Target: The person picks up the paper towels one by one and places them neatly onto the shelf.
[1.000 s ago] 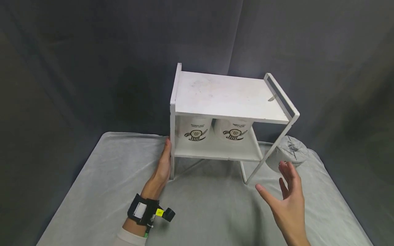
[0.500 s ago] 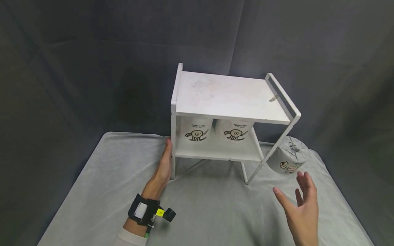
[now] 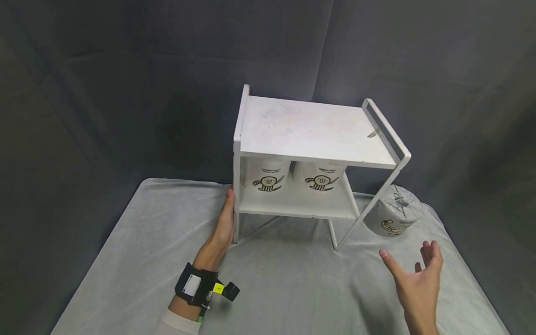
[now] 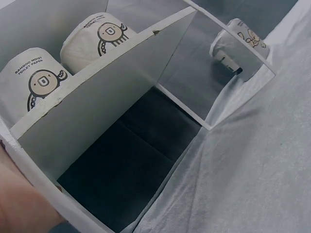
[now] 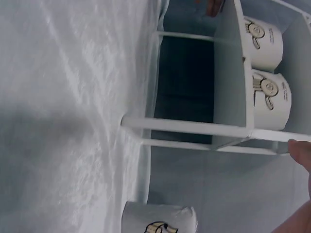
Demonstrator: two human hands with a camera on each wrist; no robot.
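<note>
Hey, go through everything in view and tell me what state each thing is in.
White rack: upright, edges chipped.
Left shelf roll: upright, wrapped.
Right shelf roll: upright, wrapped.
Third roll: upright, wrapped, standing beside the rack.
Left hand: touching the rack's left side, fingers mostly hidden.
Right hand: thumb and fingers apart, holding nothing.
Wrist strap: fastened.
Cloth: wrinkled.
Backdrop: creased.
</note>
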